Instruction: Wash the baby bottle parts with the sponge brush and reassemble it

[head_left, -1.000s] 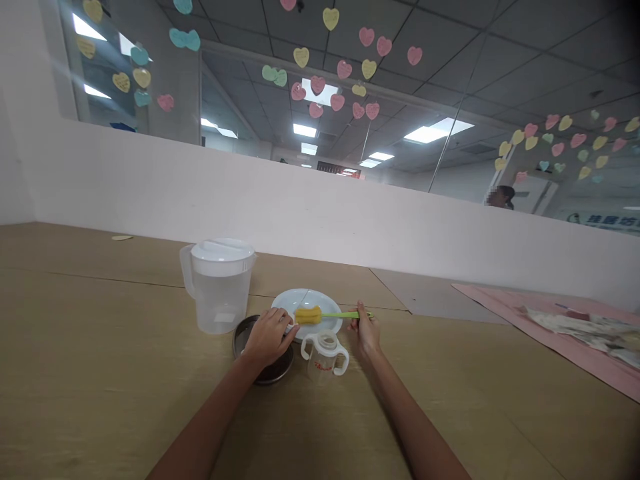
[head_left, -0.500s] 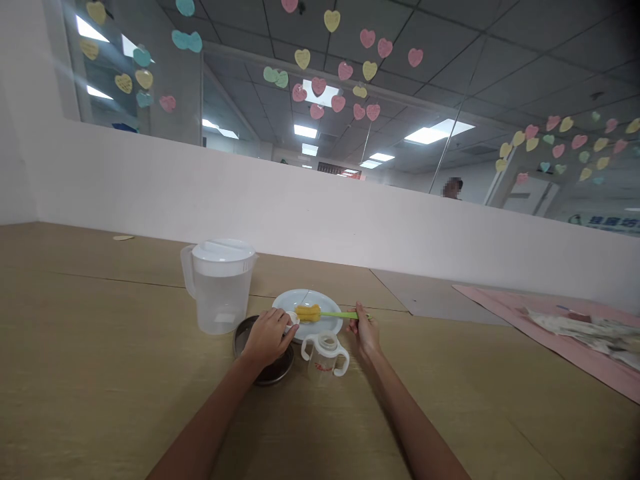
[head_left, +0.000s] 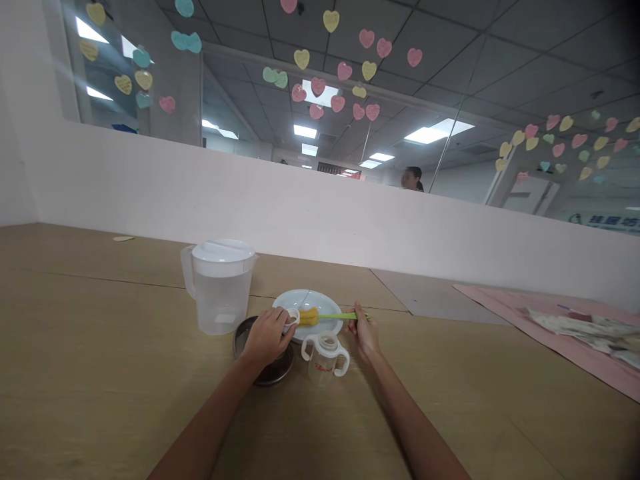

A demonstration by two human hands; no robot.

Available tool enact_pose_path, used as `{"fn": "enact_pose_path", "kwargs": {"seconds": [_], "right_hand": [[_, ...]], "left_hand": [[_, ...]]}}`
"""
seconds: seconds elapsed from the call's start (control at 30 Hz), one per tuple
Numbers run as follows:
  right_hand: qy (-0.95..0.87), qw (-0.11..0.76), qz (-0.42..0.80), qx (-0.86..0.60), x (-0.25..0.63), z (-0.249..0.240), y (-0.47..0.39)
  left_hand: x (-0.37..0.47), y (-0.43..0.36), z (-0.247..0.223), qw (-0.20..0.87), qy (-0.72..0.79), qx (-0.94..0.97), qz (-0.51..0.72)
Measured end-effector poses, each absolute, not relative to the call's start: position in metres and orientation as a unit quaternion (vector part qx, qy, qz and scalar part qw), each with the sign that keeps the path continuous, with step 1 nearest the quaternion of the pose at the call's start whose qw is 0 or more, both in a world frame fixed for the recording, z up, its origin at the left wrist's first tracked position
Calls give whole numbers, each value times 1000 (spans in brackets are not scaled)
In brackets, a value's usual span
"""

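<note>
Beyond the hands, a low white partition wall point(head_left: 320, 220) topped by glass point(head_left: 350, 100) stuck with paper hearts point(head_left: 367, 37); lit ceiling panels point(head_left: 430, 132) behind; tan wooden table point(head_left: 100, 373) underneath.

This looks like an office or a big shared room, not a home. A long wooden table point(head_left: 100, 373) stands against a low white wall point(head_left: 300, 213). Above the wall is glass with paper hearts point(head_left: 345, 70) stuck on it. The ceiling has square tiles and flat bright lights point(head_left: 435, 130). A person point(head_left: 413, 179) is behind the glass.
</note>
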State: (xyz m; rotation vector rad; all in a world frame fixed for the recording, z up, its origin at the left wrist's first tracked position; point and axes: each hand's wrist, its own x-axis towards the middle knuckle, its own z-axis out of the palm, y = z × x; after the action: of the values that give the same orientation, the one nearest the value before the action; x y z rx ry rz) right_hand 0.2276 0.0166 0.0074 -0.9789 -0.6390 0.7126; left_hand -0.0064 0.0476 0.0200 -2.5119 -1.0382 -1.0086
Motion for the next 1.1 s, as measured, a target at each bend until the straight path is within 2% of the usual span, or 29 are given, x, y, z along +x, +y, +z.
{"fn": "enact_pose_path", "kwargs": {"seconds": [0.23, 0.7, 1.1], "right_hand": [[-248, 795, 361, -420, 226, 15, 14], [-222, 789, 396, -413, 237, 8, 19], [-199, 792, 386, -428, 242, 7, 20]], "left_hand": [[-5, 50, 17, 93, -349, -854, -375], [-2, 54, 15, -110, -342, -818, -449], [-3, 50, 14, -108, -310, -820, -468]]}}
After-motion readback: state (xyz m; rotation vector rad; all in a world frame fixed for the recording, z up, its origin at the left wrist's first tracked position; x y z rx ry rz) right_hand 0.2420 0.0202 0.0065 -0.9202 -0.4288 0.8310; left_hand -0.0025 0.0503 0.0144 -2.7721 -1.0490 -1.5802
